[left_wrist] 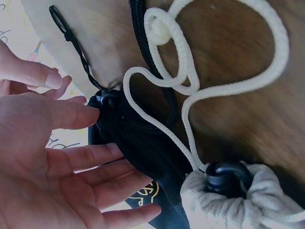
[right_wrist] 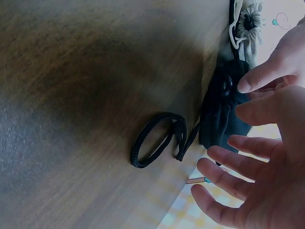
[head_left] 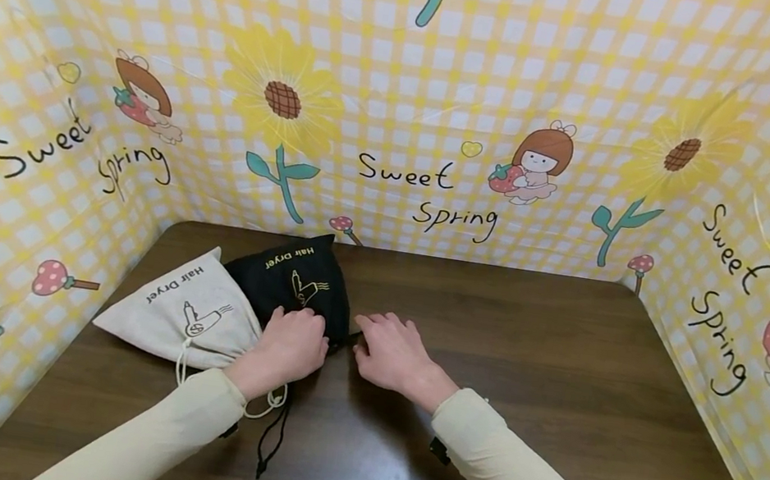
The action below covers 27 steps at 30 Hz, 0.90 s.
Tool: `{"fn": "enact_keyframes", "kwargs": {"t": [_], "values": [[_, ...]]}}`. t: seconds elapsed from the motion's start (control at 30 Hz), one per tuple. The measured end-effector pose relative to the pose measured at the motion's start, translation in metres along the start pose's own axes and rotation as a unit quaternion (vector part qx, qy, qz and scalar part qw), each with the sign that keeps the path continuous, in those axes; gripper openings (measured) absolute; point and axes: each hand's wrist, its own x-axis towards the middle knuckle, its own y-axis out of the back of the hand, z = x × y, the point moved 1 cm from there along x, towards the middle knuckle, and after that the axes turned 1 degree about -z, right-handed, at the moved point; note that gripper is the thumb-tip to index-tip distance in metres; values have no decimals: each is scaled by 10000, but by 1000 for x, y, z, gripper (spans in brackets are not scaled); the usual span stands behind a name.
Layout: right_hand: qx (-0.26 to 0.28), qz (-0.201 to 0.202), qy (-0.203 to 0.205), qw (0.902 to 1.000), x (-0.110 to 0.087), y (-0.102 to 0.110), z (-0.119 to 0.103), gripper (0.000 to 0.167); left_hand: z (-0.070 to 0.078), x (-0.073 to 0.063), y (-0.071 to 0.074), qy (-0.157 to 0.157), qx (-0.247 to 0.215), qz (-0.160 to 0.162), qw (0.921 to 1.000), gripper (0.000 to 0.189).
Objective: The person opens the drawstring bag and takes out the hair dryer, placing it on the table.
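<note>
A black drawstring pouch printed "Hair Dryer" in gold lies on the table, its gathered mouth towards me. My left hand is over its near end; in the left wrist view the fingers are spread loosely along the black cloth. Just right of the pouch is my right hand, its fingers slightly bent with nothing between them in the right wrist view. A black cord loop trails from the pouch there. Left of it lies a white pouch with the same print, partly behind my left forearm, its neck gathered.
A white cord loops on the table near the left hand, and a knotted black cord hangs towards me. The brown wooden table is enclosed at back and sides by yellow checked cloth.
</note>
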Motion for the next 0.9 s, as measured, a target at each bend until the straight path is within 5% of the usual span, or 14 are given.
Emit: {"fn": "enact_keyframes", "kwargs": {"t": [0.9], "values": [[254,104,36,9996,-4,-1,3,43,20,-2,0,-137,-38,72,9999,21]]}}
